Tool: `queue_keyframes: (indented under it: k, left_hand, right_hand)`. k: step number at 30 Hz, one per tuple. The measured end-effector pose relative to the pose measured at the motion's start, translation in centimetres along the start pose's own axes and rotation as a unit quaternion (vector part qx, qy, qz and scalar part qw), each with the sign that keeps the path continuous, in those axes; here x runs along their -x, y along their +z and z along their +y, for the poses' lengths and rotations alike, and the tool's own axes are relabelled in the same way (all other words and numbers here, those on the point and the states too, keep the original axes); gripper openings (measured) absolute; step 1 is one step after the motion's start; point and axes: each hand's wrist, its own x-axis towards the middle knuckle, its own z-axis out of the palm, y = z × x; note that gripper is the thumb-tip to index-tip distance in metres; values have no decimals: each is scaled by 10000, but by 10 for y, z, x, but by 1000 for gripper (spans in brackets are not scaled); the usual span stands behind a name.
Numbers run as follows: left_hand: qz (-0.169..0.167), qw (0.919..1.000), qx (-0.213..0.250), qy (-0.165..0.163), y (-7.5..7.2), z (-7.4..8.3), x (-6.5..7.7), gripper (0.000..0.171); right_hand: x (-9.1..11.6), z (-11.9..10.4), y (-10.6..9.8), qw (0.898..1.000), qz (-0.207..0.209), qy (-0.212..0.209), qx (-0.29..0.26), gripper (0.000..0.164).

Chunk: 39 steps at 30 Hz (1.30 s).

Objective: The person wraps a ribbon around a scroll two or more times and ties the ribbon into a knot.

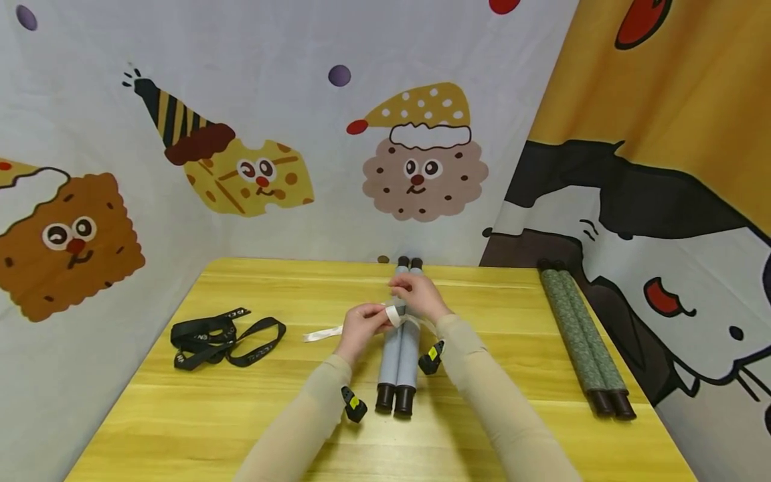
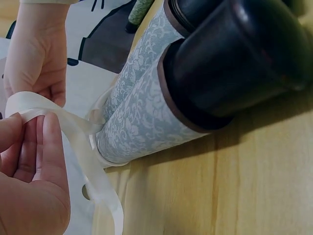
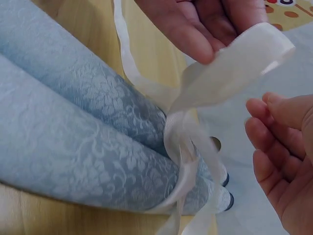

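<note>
Two rolled scrolls (image 1: 399, 358) in grey-blue floral fabric, with dark end knobs (image 2: 239, 58), lie side by side pointing away from me. White ribbon (image 3: 181, 171) goes round their middle and is crossed on top. My left hand (image 1: 361, 328) pinches a raised loop of that ribbon (image 2: 39, 104) between thumb and fingers, just left of the scrolls. A loose ribbon tail (image 1: 323, 334) trails left on the table. Over the scrolls, beyond the loop, is my right hand (image 1: 424, 296); its fingers (image 3: 264, 129) are loosely bent, apart from the ribbon, with nothing between them.
A tangled black strap (image 1: 207, 338) with white lettering lies at the left of the wooden table (image 1: 271, 428). Two green scrolls (image 1: 581, 335) with dark knobs lie along the right edge. A cartoon-printed cloth (image 1: 289, 53) hangs behind the table.
</note>
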Motion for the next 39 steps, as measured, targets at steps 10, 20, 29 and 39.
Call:
queue_keyframes:
  k: [10,20,29,39]
  left_hand:
    - [98,9999,5,-49,1,2,-2,19]
    - [93,9997,2,-247,2,4,-5,20]
    - [-55,9992,-342,-195,2,14,-8,24]
    - [586,9843,-1653,206,-26,28,-34,21]
  right_hand:
    - [19,14,-15,9985,4,-384,-388,20]
    - [29,18,-13,9905,-707,-855,-815,31]
    - [31,16,-7,9942,-188,-590,-881,6]
    - [36,23,-11,9965,118,-110,-818,8]
